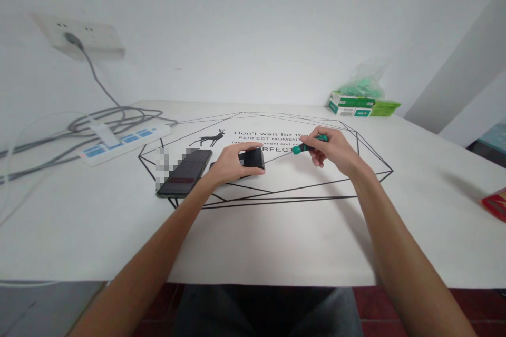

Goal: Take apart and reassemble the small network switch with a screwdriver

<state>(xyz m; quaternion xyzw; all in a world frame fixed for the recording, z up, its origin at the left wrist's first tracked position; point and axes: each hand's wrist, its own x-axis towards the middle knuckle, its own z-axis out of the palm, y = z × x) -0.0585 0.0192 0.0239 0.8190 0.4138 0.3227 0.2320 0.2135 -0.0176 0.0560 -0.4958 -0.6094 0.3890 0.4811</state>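
Observation:
My left hand (231, 163) is closed around a black box-shaped object (256, 159), with thumb and fingers on opposite sides of it, on the white table. What kind of object it is, I cannot make out. In my right hand (330, 147) is a screwdriver with a green and black handle (302, 148). Its thin metal shaft points left, and the tip reaches the right end of the black object. A smartphone (186, 174) lies just left of my left hand, its screen facing up.
A white power strip (130, 143) and coiled grey cables (118, 116) lie at the left. Green and white boxes (351, 103) with a plastic bag (363, 81) on top stand at the back right. A red object (496, 204) sits at the right edge.

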